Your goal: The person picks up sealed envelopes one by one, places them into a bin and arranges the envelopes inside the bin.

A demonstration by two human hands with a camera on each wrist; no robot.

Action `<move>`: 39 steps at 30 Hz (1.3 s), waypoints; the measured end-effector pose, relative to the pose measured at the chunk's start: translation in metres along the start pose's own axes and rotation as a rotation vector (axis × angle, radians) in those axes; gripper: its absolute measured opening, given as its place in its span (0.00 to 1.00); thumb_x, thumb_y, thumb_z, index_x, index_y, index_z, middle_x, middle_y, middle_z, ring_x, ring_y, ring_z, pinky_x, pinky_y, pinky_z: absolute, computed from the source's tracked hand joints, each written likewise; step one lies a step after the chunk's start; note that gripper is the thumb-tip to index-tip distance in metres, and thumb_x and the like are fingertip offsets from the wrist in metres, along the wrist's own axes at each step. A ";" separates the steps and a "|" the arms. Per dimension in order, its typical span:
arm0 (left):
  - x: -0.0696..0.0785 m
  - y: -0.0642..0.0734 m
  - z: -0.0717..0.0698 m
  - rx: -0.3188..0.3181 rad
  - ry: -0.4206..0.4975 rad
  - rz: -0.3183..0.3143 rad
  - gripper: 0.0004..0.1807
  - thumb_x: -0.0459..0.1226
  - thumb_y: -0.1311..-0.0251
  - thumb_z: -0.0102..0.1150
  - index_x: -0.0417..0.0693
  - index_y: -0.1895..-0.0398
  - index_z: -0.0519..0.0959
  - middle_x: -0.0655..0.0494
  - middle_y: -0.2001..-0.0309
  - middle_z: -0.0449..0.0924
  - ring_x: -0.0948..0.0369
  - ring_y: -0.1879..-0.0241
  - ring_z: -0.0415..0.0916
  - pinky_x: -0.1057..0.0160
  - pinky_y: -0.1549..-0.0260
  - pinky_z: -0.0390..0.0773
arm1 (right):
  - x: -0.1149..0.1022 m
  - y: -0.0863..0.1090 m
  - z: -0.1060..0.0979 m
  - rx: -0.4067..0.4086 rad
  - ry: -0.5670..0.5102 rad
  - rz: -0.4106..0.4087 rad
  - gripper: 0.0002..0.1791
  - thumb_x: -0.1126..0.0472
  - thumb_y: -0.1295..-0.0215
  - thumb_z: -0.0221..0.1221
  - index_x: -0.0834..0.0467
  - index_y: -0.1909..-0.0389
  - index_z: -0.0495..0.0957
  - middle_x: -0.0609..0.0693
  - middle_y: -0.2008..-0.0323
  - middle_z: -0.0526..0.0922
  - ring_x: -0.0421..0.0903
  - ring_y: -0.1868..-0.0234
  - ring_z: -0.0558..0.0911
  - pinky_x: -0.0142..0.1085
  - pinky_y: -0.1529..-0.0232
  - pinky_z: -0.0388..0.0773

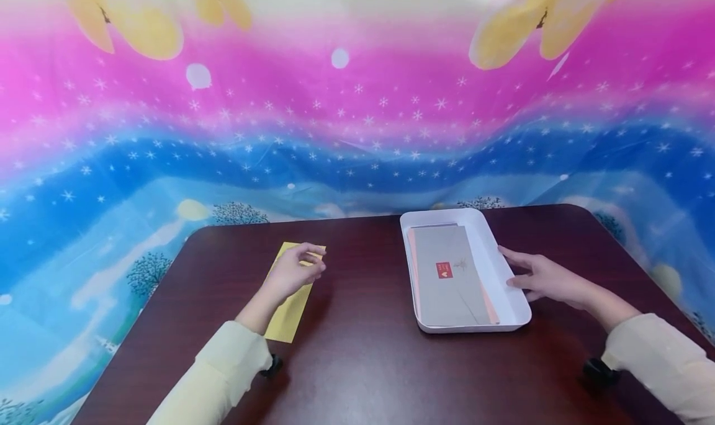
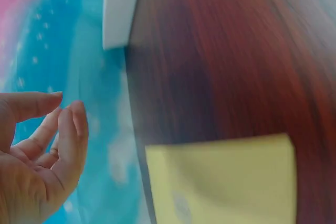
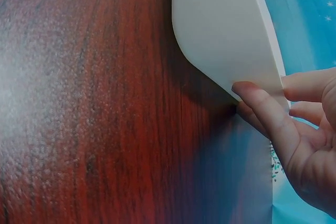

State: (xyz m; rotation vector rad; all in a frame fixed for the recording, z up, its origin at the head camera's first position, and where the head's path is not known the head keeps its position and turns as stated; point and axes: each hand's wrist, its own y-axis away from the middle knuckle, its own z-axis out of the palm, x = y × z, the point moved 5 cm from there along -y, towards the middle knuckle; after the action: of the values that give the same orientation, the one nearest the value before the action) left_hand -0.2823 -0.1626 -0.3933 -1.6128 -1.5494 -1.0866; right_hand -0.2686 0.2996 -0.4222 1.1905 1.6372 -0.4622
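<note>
My left hand [image 1: 295,268] is over a yellow envelope [image 1: 287,313] lying on the table, its fingers loosely bent around nothing. In the left wrist view the thumb and fingertips stand close together, apart from the yellow envelope [image 2: 226,182]. At the right wall of a white plastic tray [image 1: 497,288], my right hand [image 1: 550,279] holds the edge. The right wrist view shows its fingers [image 3: 262,106] against the tray's outer wall [image 3: 226,24] and rim. Inside the tray lies a grey envelope [image 1: 447,295] with a red label, on top of a pink one [image 1: 491,310].
The dark red wooden table [image 1: 357,363] reaches back to a patterned cloth backdrop [image 1: 357,121] in pink and blue. The tray stands right of the table's middle, the yellow envelope to its left.
</note>
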 end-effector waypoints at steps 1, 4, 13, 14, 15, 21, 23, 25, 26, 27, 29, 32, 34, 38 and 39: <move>-0.005 0.002 -0.006 0.004 -0.022 -0.011 0.17 0.28 0.34 0.62 0.35 0.42 0.78 0.45 0.57 0.85 0.46 0.58 0.84 0.57 0.59 0.84 | 0.000 0.000 0.000 -0.002 -0.002 -0.002 0.47 0.69 0.28 0.59 0.68 0.20 0.38 0.80 0.27 0.47 0.64 0.44 0.81 0.50 0.56 0.85; -0.018 0.007 -0.023 0.016 -0.088 -0.048 0.20 0.29 0.33 0.63 0.34 0.39 0.76 0.43 0.56 0.84 0.46 0.59 0.85 0.57 0.60 0.85 | 0.000 0.001 0.001 -0.006 -0.005 -0.003 0.47 0.69 0.28 0.59 0.68 0.20 0.38 0.80 0.27 0.48 0.64 0.44 0.81 0.50 0.56 0.85; -0.047 0.012 -0.058 -0.003 -0.429 -0.181 0.33 0.38 0.38 0.71 0.32 0.34 0.70 0.36 0.50 0.80 0.49 0.58 0.81 0.51 0.61 0.83 | 0.002 0.000 0.000 -0.009 -0.004 -0.011 0.47 0.70 0.28 0.59 0.68 0.20 0.38 0.80 0.27 0.49 0.64 0.44 0.81 0.50 0.57 0.86; -0.050 0.013 -0.061 -0.003 -0.470 -0.194 0.35 0.40 0.41 0.74 0.31 0.36 0.71 0.36 0.50 0.80 0.48 0.57 0.80 0.51 0.61 0.82 | 0.002 0.000 0.001 -0.009 -0.004 -0.009 0.47 0.70 0.28 0.59 0.68 0.20 0.38 0.80 0.27 0.49 0.64 0.44 0.81 0.50 0.57 0.86; -0.052 0.014 -0.062 -0.003 -0.509 -0.208 0.36 0.42 0.44 0.76 0.32 0.37 0.72 0.36 0.50 0.80 0.48 0.57 0.80 0.50 0.60 0.82 | 0.002 0.000 0.001 -0.009 -0.004 -0.007 0.47 0.70 0.28 0.59 0.68 0.20 0.38 0.80 0.27 0.49 0.64 0.44 0.81 0.51 0.57 0.85; -0.059 0.019 -0.067 -0.006 -0.670 -0.236 0.42 0.49 0.57 0.84 0.32 0.47 0.74 0.42 0.58 0.79 0.50 0.63 0.75 0.49 0.60 0.79 | 0.001 0.000 0.001 -0.001 0.014 -0.007 0.47 0.70 0.28 0.59 0.68 0.20 0.39 0.80 0.27 0.49 0.65 0.43 0.80 0.51 0.57 0.86; -0.059 0.021 -0.066 -0.012 -0.701 -0.241 0.43 0.50 0.60 0.86 0.32 0.48 0.73 0.43 0.60 0.78 0.50 0.63 0.75 0.48 0.59 0.79 | 0.001 0.000 0.000 -0.001 0.016 -0.009 0.47 0.70 0.28 0.59 0.68 0.20 0.39 0.80 0.27 0.49 0.65 0.44 0.80 0.50 0.57 0.86; -0.059 0.022 -0.066 -0.024 -0.730 -0.239 0.45 0.49 0.63 0.87 0.31 0.48 0.72 0.44 0.61 0.78 0.49 0.63 0.75 0.47 0.57 0.79 | 0.001 0.000 0.000 -0.001 0.018 -0.010 0.47 0.70 0.28 0.59 0.68 0.20 0.39 0.80 0.27 0.49 0.65 0.44 0.81 0.50 0.57 0.86; -0.059 0.022 -0.065 -0.032 -0.744 -0.233 0.46 0.49 0.64 0.88 0.30 0.48 0.72 0.44 0.62 0.78 0.49 0.63 0.76 0.47 0.57 0.79 | 0.001 0.000 0.000 -0.001 0.018 -0.011 0.47 0.70 0.28 0.59 0.68 0.20 0.39 0.80 0.27 0.49 0.65 0.44 0.81 0.50 0.57 0.86; -0.059 0.022 -0.065 -0.040 -0.755 -0.230 0.47 0.48 0.65 0.88 0.30 0.48 0.71 0.44 0.62 0.77 0.48 0.63 0.76 0.46 0.56 0.78 | 0.001 0.000 0.000 0.000 0.019 -0.010 0.47 0.70 0.28 0.59 0.68 0.20 0.39 0.80 0.27 0.49 0.65 0.44 0.81 0.50 0.57 0.86; -0.059 0.021 -0.064 -0.052 -0.774 -0.221 0.49 0.47 0.67 0.89 0.29 0.47 0.70 0.44 0.63 0.77 0.48 0.62 0.76 0.45 0.55 0.78 | 0.001 0.000 0.000 0.002 0.021 -0.010 0.47 0.70 0.28 0.59 0.68 0.20 0.38 0.80 0.27 0.49 0.65 0.44 0.80 0.50 0.57 0.86; -0.058 0.020 -0.063 -0.064 -0.771 -0.218 0.51 0.45 0.68 0.89 0.27 0.45 0.68 0.43 0.62 0.78 0.46 0.61 0.76 0.45 0.54 0.78 | 0.000 0.000 0.000 0.005 0.024 -0.009 0.47 0.70 0.28 0.59 0.68 0.20 0.38 0.80 0.27 0.48 0.66 0.43 0.80 0.51 0.57 0.86; -0.058 0.020 -0.063 -0.076 -0.754 -0.229 0.52 0.43 0.68 0.90 0.28 0.44 0.67 0.43 0.62 0.78 0.46 0.60 0.76 0.45 0.53 0.78 | 0.000 0.000 0.000 0.006 0.025 -0.007 0.47 0.70 0.28 0.59 0.68 0.20 0.38 0.80 0.27 0.48 0.66 0.43 0.80 0.51 0.57 0.85; -0.058 0.020 -0.064 -0.097 -0.716 -0.231 0.53 0.40 0.69 0.90 0.29 0.42 0.64 0.41 0.59 0.79 0.46 0.60 0.76 0.46 0.54 0.78 | 0.000 0.000 0.000 0.005 0.029 -0.004 0.47 0.70 0.28 0.59 0.68 0.20 0.38 0.80 0.27 0.48 0.66 0.42 0.79 0.51 0.57 0.85; -0.058 0.020 -0.064 -0.102 -0.712 -0.229 0.52 0.40 0.69 0.90 0.30 0.42 0.64 0.41 0.59 0.78 0.46 0.60 0.76 0.46 0.55 0.79 | 0.000 0.000 0.000 0.005 0.030 -0.004 0.47 0.70 0.28 0.59 0.67 0.20 0.38 0.80 0.27 0.48 0.66 0.42 0.79 0.51 0.57 0.85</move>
State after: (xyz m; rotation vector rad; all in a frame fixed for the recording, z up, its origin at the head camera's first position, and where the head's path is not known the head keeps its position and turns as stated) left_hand -0.2689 -0.2474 -0.4142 -2.0665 -2.2014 -0.7352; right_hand -0.2689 0.2996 -0.4225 1.2030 1.6651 -0.4533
